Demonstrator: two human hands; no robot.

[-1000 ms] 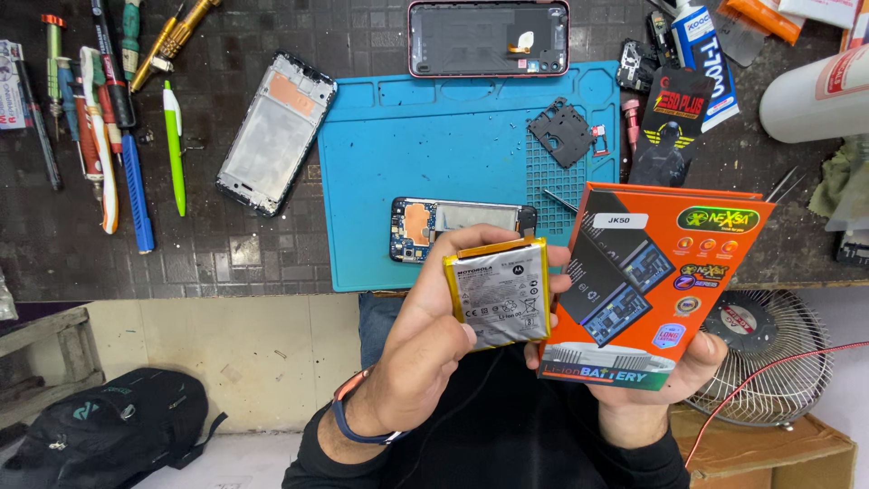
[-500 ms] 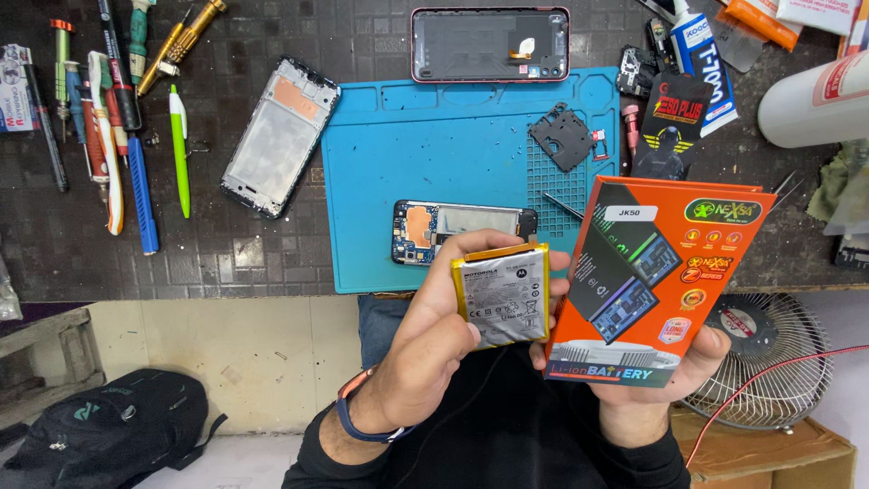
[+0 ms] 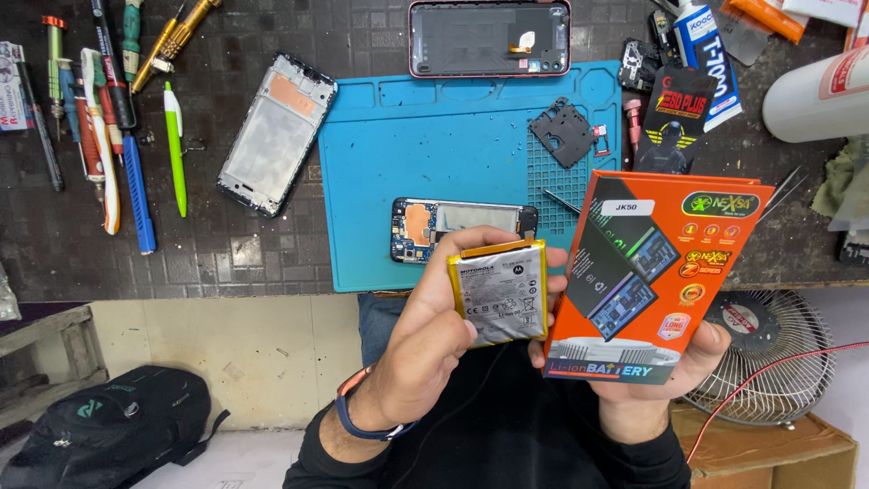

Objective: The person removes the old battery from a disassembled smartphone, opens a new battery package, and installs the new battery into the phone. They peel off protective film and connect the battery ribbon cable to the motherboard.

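our left hand (image 3: 425, 349) has its fingers clamped on the edges of a thin grey battery (image 3: 500, 294), above the lap at 6 o'clock of the blue mat (image 3: 434, 163). it looks light and easy to puncture, so the edges are safest. our right hand (image 3: 674, 367) grips the orange box (image 3: 652, 276).

White roll (image 3: 819, 95) cut off at right edge; orange box (image 3: 656, 276) hides the right hand's (image 3: 674, 362) palm; battery (image 3: 501, 294) print too small.
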